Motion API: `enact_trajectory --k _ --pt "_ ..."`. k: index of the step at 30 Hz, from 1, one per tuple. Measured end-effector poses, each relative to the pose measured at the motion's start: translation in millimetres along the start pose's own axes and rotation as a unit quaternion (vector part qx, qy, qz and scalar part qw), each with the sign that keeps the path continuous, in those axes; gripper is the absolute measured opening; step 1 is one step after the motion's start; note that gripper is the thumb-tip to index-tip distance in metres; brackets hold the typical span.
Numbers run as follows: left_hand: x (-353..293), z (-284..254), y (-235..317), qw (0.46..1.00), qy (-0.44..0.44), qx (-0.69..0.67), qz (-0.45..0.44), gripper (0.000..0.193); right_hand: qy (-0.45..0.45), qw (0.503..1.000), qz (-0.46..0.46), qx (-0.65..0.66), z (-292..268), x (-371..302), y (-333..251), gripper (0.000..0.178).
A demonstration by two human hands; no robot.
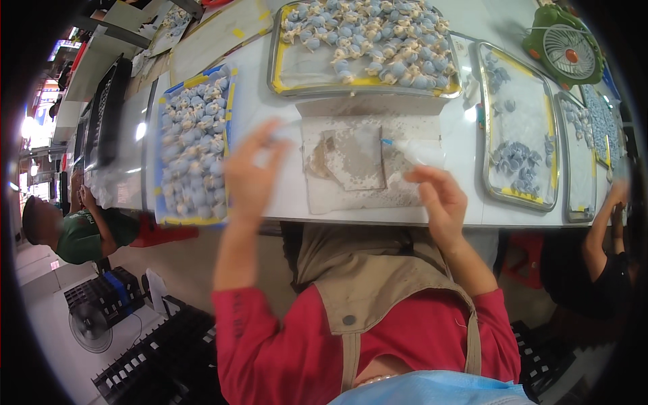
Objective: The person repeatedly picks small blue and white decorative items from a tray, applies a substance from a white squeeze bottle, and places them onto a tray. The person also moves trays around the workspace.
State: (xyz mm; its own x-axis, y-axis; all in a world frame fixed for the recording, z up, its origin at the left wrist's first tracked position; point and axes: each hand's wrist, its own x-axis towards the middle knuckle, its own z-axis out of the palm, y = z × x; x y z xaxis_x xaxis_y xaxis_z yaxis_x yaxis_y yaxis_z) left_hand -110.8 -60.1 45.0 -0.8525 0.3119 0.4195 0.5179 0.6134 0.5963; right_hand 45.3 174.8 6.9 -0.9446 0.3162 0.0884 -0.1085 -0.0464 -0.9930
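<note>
My left hand (253, 165) is raised beside the blue-rimmed tray (231, 101), smeared by motion. A pale bluish patch shows near its fingertips, too blurred to name. My right hand (440, 199) is over the table's front part, its fingers bent but apart. Just beyond those fingertips a white squeeze bottle (422, 154) with a blue tip points left; I see no grip on it. Under the tip is a stained cardboard sheet (320, 196) with a smaller grey-brown piece (354, 165) on top. Small light-blue and cream figures (192, 145) fill the blue-rimmed tray.
A metal-rimmed tray (304, 64) of similar figures stands at the back. To the right, another tray (533, 128) holds blue-grey curved pieces, with a narrower tray (577, 158) beyond. A green fan (565, 47) sits back right. People are at both sides.
</note>
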Motion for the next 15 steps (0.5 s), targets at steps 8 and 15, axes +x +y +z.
enact_trajectory --k 8,15 --pt "100.8 -57.9 -120.4 0.942 -0.02 0.329 -0.068 0.021 0.118 0.979 -0.119 -0.115 -17.6 6.2 22.1 0.014" --pt "153.1 46.1 -83.1 0.985 -0.05 0.142 0.08 0.015 0.139 0.97 -0.14 -0.142 -21.0 7.2 31.2 0.014"
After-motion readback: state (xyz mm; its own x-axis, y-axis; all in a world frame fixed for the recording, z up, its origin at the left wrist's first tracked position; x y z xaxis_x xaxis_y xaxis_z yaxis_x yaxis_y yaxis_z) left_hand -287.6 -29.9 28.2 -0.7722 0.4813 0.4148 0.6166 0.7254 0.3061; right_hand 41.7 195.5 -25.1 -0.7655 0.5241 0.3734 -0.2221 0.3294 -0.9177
